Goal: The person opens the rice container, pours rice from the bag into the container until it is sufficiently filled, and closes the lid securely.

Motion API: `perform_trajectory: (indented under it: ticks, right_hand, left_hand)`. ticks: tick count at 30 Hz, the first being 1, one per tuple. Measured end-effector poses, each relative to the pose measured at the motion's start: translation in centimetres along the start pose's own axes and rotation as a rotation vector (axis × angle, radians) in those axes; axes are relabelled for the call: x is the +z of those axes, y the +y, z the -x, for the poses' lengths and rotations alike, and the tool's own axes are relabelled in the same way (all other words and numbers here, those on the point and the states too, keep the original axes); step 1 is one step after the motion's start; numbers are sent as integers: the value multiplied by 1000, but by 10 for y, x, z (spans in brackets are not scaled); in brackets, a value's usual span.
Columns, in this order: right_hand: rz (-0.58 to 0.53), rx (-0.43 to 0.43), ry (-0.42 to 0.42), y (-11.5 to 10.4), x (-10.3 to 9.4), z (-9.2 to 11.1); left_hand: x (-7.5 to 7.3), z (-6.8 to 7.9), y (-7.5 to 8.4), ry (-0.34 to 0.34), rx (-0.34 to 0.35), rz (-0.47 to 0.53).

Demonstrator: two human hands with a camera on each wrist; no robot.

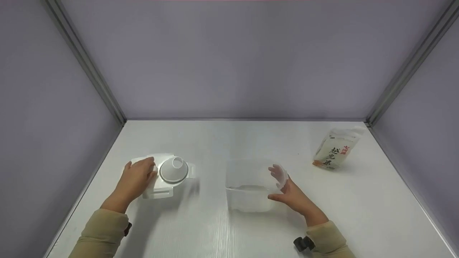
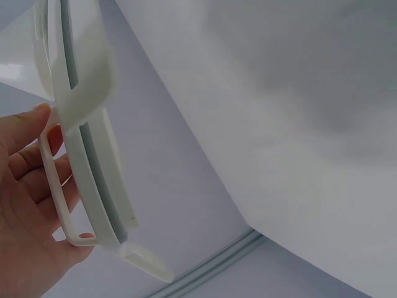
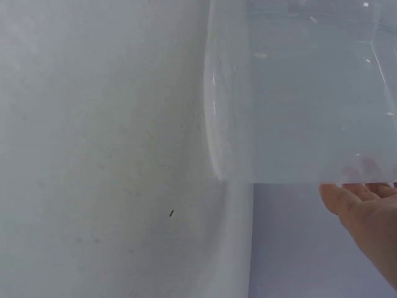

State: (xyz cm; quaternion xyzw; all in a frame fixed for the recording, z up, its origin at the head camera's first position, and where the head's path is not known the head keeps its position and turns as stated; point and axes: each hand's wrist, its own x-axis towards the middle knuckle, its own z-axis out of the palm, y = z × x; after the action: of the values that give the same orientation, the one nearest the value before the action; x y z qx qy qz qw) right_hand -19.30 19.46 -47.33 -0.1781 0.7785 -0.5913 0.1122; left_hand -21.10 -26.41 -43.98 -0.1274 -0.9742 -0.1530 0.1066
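holding white lid [image 1: 161, 185], left grip [image 1: 137, 177], with right grip [image 1: 291, 193] wide at clear container [image 1: 248, 197]

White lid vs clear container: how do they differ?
Material: the white lid is opaque; the clear container is see-through.
Shape: the lid is a flat plate with a raised round cap; the container is a deeper, boxy vessel.
Hold: the left hand grips the lid by its loop handle; the right hand is at the container's end.
Shared: no print visible on either.
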Motion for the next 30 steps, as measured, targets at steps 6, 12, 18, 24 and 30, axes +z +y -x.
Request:
perform_trajectory:
  ticks: [6,12,18,24,30]
  right_hand:
    - [26,15,11,3,0,-1]
    - [27,-10,19,29,-4,-6]
    - [19,-20,24,32,-3,-3]
    - [29,-2,33,33,-2,-1]
    - [38,-18,34,31,-3,-5]
  left_hand:
    - [7,-4,-2,-28,-6,14]
    - [11,-10,-3,-52,0,17]
    - [18,-17,-7,-91,-7,27]
    - [28,-24,-14,-134,-6,39]
    - [37,-36,-24,-165,-26,30]
